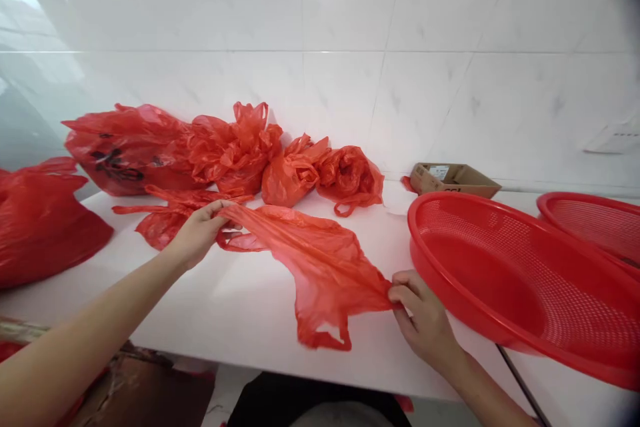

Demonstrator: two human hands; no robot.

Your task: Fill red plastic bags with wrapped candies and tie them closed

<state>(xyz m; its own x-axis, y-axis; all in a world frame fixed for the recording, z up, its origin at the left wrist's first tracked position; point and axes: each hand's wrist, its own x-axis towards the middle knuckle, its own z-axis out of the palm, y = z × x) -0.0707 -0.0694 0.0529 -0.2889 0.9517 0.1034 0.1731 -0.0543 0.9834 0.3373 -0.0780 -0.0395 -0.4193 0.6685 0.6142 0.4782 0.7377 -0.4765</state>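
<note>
A thin red plastic bag is stretched between my two hands above the white table. At its upper left, my left hand pinches one end near a handle loop. My right hand grips the opposite edge at the lower right, fingers closed on the plastic. The other handle loop hangs down toward the table's front. Just behind my left hand lies a crumpled red bag. Close beyond my right hand rests a large red plastic basket with mesh walls.
Several filled or bunched red bags line the wall. A bulging red bag sits at the far left. An open cardboard box stands at the back right, and a second red basket is at the right. Torn cardboard lies below the table's front left.
</note>
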